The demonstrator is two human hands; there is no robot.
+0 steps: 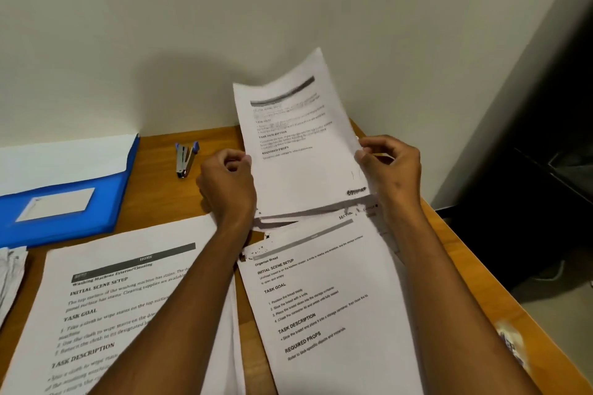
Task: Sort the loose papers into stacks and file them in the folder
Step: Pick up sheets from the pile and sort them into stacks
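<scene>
A printed sheet is raised and tilted over a small pile of papers at the far right of the worktop. The left hand pinches its left edge; the right hand pinches its right edge. Two paper stacks lie nearer. A blue folder lies at left, a stapler beside it.
</scene>
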